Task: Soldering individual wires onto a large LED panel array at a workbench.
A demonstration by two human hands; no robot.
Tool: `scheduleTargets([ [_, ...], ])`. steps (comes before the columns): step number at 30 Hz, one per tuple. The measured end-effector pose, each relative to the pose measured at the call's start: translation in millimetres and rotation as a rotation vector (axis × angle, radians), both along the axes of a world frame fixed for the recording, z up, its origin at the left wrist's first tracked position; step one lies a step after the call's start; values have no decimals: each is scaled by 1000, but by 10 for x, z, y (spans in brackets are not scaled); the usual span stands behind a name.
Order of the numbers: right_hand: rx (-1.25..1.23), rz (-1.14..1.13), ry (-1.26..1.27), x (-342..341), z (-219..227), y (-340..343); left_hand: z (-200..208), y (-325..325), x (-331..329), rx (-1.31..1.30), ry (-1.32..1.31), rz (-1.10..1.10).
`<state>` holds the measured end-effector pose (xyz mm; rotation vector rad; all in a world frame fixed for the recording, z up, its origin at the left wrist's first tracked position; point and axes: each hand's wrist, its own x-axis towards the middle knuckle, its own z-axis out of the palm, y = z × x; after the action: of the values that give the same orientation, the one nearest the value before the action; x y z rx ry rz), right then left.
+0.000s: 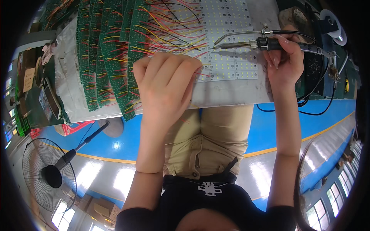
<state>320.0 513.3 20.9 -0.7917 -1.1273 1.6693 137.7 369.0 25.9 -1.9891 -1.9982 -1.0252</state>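
Note:
My right hand [284,61] grips a soldering iron [266,44] with a thin curved solder-feed tube [235,34] fixed above it. The iron's tip points left over a white LED board [231,61] dotted with small yellowish chips. My left hand [165,84] is closed, knuckles up, at the right edge of a long green circuit board [133,73]. A red wire [203,74] comes out beside its curled fingers; the fingertips themselves are hidden. Red, black and yellow wires [173,32] run from the green boards across the white panel.
More green circuit boards [84,57] lie in strips to the left. A phone [52,98] rests at the table's left end. A white solder spool [333,27] stands far right, with black cable [327,104] hanging below. A floor fan [50,175] stands at lower left.

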Motion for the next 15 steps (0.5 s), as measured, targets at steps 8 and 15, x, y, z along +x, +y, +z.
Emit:
scheduleTargets([
  [8, 16, -50, 20, -45, 11, -32, -39, 47, 31, -3, 51, 22],
  [15, 48, 4, 2, -51, 35, -27, -29, 44, 63, -11, 93, 53],
])
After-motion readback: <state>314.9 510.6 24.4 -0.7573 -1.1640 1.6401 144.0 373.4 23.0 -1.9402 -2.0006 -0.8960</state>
